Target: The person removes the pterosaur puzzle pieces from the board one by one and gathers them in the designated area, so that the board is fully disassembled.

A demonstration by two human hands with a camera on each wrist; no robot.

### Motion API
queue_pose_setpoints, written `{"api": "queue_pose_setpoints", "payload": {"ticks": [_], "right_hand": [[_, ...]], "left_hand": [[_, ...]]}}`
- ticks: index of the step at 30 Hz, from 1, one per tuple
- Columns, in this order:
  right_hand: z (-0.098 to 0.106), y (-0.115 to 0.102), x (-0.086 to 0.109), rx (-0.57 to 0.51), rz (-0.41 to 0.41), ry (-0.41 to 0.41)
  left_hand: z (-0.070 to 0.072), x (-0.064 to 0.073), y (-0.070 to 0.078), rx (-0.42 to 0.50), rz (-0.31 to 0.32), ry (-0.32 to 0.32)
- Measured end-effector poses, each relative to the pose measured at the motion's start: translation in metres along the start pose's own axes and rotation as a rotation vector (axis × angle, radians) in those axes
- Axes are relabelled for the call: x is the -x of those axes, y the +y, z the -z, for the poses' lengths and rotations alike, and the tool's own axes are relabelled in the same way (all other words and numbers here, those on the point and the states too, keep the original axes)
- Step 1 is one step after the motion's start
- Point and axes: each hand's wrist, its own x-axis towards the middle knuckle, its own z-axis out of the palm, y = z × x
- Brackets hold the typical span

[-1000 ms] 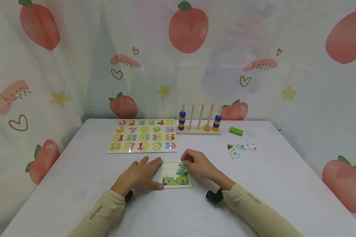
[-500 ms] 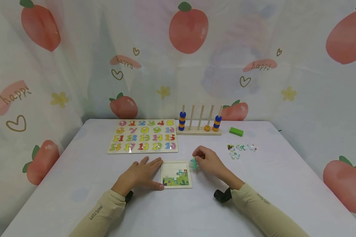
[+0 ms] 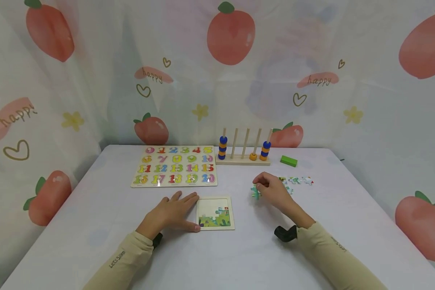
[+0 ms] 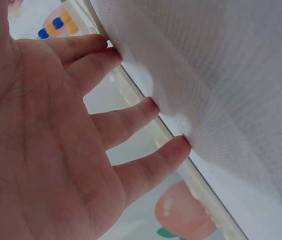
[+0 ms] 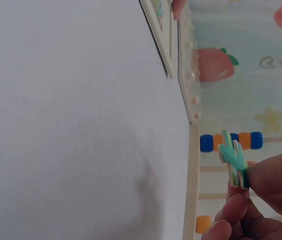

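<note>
Between thumb and fingers my right hand point(image 3: 275, 192) pinches a teal jigsaw piece point(image 3: 255, 192), held to the right of the puzzle frame. In the right wrist view the jigsaw piece point(image 5: 234, 159) shows nearly edge-on at the fingertips. My left hand point(image 3: 172, 213) lies spread on the table, thumb and fingertips at the left edge of the wooden puzzle frame point(image 3: 232, 213). Green pieces fill the bottom of that frame, with a couple more at its right side; its upper left shows bare board. In the left wrist view the fingers point(image 4: 150, 167) are straight and apart.
Several loose jigsaw pieces point(image 3: 307, 181) lie to the right, partly behind my right hand. A number puzzle board point(image 3: 174, 166) stands at the back left, beside a wooden bead abacus point(image 3: 243, 160). A green block point(image 3: 288, 161) sits at the back right.
My right hand has lifted the teal jigsaw piece out of the frame's right side and carried it right, toward the loose pieces. The left hand has stayed in place.
</note>
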Motion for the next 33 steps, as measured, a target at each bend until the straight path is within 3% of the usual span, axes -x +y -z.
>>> {"api": "queue_pose_setpoints", "payload": {"ticks": [14,33], "right_hand": [[0.041,0.008,-0.001,-0.023,-0.109,0.036],[0.076,0.04,-0.003,0.039,-0.147,0.119]], "left_hand": [[-0.001,0.0,0.0,-0.005,0.004,0.002],[-0.002,-0.003,-0.002,-0.006,0.005,-0.003]]}}
